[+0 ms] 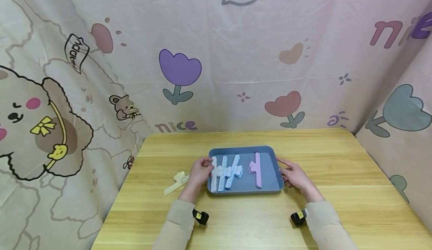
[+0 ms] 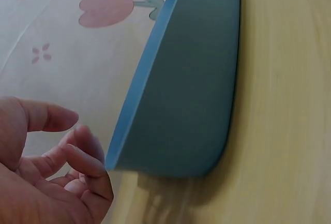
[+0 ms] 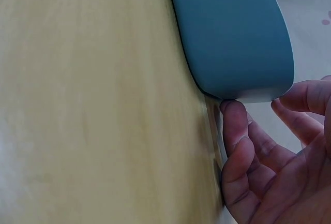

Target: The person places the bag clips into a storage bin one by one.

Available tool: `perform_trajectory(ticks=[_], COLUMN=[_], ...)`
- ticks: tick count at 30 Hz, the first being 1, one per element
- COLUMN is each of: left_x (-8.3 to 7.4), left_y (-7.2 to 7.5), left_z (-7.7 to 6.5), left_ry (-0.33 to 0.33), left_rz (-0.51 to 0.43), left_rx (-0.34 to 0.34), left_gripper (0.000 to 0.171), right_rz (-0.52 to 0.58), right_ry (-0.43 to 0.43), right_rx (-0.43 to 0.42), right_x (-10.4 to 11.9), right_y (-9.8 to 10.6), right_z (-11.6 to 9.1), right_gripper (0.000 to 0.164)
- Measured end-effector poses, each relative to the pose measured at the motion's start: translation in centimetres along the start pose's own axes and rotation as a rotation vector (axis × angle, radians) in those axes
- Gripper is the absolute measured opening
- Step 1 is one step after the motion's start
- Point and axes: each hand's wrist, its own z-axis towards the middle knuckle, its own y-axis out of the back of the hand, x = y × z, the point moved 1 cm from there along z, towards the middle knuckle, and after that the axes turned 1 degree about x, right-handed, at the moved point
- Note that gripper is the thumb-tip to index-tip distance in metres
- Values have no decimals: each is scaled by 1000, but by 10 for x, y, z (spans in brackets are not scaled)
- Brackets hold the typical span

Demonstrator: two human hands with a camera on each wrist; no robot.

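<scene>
A grey-blue tray (image 1: 271, 175) lies on the table between my two hands. At its left end sits a white clip with a ruler edge (image 1: 213, 184). Two light blue ruler clips (image 1: 221, 180) lie beside it, the right one slanted. Farther right, a purple ruler clip (image 1: 258, 173) stands lengthwise. My left hand (image 1: 200, 173) is at the tray's left side, with loosely bent fingers touching the outer wall and the thumb apart from them in the left wrist view. Fingertips of my right hand (image 1: 297, 176) touch the right wall, thumb near the rim (image 3: 292, 74).
A pale yellow ruler clip (image 1: 173, 187) lies on the wooden table (image 1: 249, 220) left of the tray, partly hidden by my left hand. A printed curtain (image 1: 229, 103) hangs behind the table and along both sides.
</scene>
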Motion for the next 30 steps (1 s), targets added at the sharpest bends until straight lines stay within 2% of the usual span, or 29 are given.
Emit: perform_trajectory(ticks=[8,11,17,21,25,30], left_x=[9,9,5,5,7,11], left_y=[15,17,15,18,28,50], left_z=[5,4,3,4,5,5], left_ry=[3,9,-30,-28,-25,-31], left_rz=[-28,-27,-19,-22,-29,-3], left_rx=[-13,-14,-2,-3,-20,-42], left_gripper=[33,32,33,32,30,33], right_rz=[-4,-6,-18,-19,-16,-16], right_ry=[1,2,5,-2,-9,-6], right_rx=[3,7,12,12,2,-6], right_x=[2,2,2,1,1,2], right_y=[0,0,0,0,0,0], right_z=[-1,-1,-1,-1,0,0], right_gripper=[48,48,48,48,48,48])
